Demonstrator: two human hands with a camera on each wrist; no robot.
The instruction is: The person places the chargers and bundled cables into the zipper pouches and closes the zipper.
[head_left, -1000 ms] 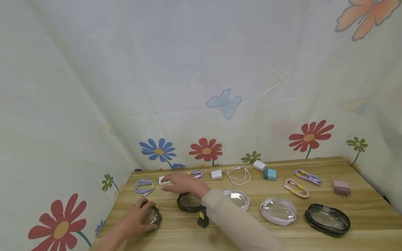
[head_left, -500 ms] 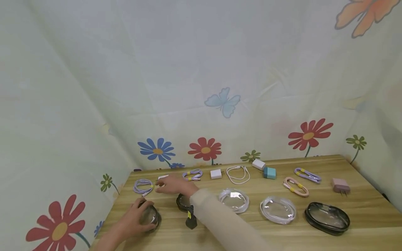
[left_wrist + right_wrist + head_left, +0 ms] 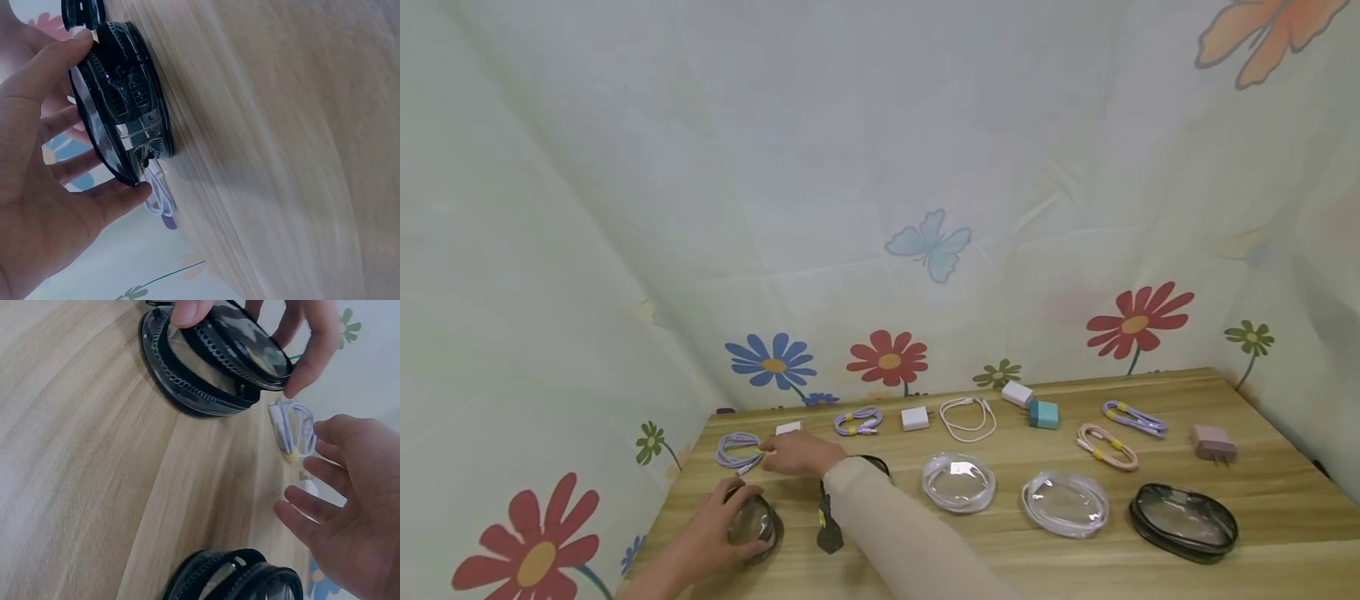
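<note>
At the table's left front, my left hand (image 3: 709,529) holds a small round clear zip pouch (image 3: 751,518) with black trim by its edges. In the left wrist view the thumb and fingers (image 3: 128,203) grip its rim, and the black zipper side faces the camera. My right hand (image 3: 801,452) reaches across to a coiled lilac charging cable (image 3: 737,442) with a yellow tie. Its fingertips are right at the coil's edge in the head view. In the right wrist view the fingers (image 3: 309,503) are loosely extended, holding nothing. A white charger (image 3: 789,428) lies just behind that hand.
A second black-trimmed pouch (image 3: 219,575) lies partly under the right forearm. Two white-trimmed pouches (image 3: 958,483) and a larger black-trimmed one (image 3: 1182,523) line the front. Behind are coiled cables (image 3: 857,422) and chargers (image 3: 1043,414). A floral curtain (image 3: 820,208) encloses the table.
My right hand has moved left and slightly nearer, from over the white charger to the lilac cable. My left hand stays on the pouch.
</note>
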